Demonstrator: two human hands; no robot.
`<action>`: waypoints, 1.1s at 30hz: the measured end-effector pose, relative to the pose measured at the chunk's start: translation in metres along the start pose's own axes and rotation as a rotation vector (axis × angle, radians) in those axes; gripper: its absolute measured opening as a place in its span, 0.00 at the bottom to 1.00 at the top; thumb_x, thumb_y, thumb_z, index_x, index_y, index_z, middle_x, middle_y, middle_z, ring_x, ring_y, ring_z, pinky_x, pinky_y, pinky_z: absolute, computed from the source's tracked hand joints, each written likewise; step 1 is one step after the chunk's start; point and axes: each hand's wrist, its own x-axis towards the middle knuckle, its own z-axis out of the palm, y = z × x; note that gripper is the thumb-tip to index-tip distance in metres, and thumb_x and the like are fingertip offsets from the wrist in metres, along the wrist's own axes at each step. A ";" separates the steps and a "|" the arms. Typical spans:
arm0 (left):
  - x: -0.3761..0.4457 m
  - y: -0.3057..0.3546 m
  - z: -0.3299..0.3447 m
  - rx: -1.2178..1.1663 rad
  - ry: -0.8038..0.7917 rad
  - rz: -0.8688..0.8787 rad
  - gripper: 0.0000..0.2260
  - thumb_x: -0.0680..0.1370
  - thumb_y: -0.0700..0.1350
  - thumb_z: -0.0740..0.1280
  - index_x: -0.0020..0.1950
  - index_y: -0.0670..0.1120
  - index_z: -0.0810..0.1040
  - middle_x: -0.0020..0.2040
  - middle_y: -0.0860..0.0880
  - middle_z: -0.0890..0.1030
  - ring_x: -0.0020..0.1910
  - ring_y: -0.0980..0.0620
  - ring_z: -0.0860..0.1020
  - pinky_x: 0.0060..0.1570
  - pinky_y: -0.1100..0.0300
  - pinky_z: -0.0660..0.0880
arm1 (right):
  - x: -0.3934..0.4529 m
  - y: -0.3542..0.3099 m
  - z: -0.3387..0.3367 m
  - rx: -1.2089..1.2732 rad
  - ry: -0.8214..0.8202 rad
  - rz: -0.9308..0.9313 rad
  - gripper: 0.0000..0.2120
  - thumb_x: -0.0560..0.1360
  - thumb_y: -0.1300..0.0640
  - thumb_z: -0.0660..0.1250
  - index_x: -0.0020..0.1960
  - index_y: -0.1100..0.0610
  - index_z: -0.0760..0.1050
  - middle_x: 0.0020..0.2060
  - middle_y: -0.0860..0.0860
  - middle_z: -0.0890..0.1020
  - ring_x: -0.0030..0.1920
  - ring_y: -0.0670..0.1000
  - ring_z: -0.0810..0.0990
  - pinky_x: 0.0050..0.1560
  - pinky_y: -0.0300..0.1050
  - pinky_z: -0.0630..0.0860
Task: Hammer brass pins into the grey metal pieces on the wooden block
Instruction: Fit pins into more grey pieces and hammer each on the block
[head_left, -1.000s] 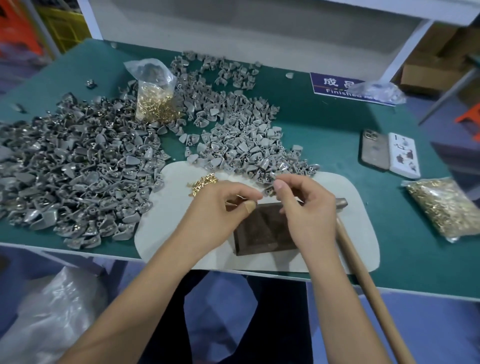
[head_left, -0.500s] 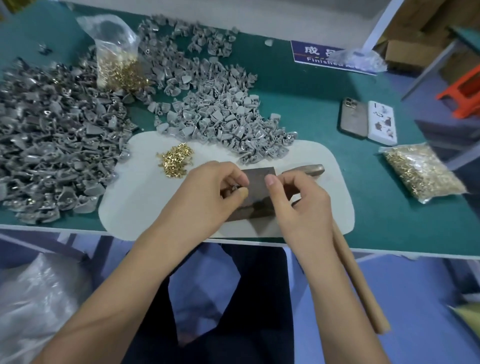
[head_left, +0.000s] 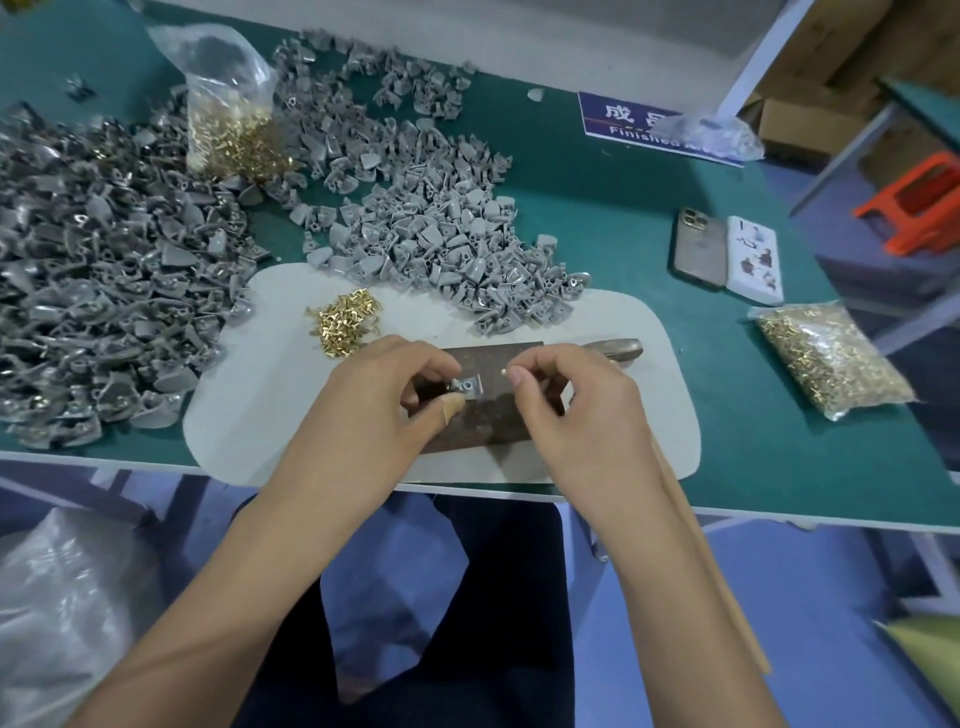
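L hand (head_left: 382, 395) pinches grey piece (head_left: 466, 386) on block (head_left: 488, 415), R hand (head_left: 576, 410) pinches brass pin (head_left: 503, 372) just beside it; hammer (head_left: 615, 347) lies behind.

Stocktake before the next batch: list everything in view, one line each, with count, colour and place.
grey metal pieces: heaps, uncounted, grey, table back and left
held grey piece: one, over wooden block, dark brown, on white mat
loose brass pins: small pile, gold, on mat
pin bags: two, clear, back left and right edge
hammer: one, wooden handle, right of block
phones: two, right
blue sign: one, back
green table
left hand: pinches grey piece
right hand: pinches one pin
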 end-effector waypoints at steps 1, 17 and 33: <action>0.000 0.001 0.000 0.012 0.008 0.006 0.09 0.74 0.44 0.76 0.52 0.53 0.84 0.44 0.57 0.78 0.42 0.61 0.74 0.42 0.74 0.67 | 0.003 -0.005 0.000 -0.039 -0.045 -0.030 0.02 0.76 0.55 0.71 0.47 0.50 0.83 0.41 0.42 0.82 0.47 0.50 0.79 0.52 0.54 0.77; 0.008 -0.004 0.000 -0.012 0.009 0.026 0.06 0.73 0.42 0.76 0.47 0.53 0.87 0.39 0.55 0.76 0.38 0.55 0.75 0.41 0.54 0.74 | 0.046 -0.038 -0.007 -0.557 -0.445 -0.298 0.05 0.78 0.49 0.66 0.48 0.48 0.80 0.45 0.44 0.81 0.53 0.50 0.76 0.48 0.46 0.72; 0.010 -0.009 -0.001 -0.048 0.011 0.053 0.07 0.72 0.41 0.76 0.47 0.52 0.87 0.38 0.57 0.75 0.37 0.57 0.74 0.39 0.54 0.75 | 0.031 -0.045 -0.002 -0.621 -0.444 -0.347 0.06 0.81 0.56 0.65 0.52 0.56 0.80 0.48 0.51 0.80 0.55 0.55 0.75 0.52 0.49 0.72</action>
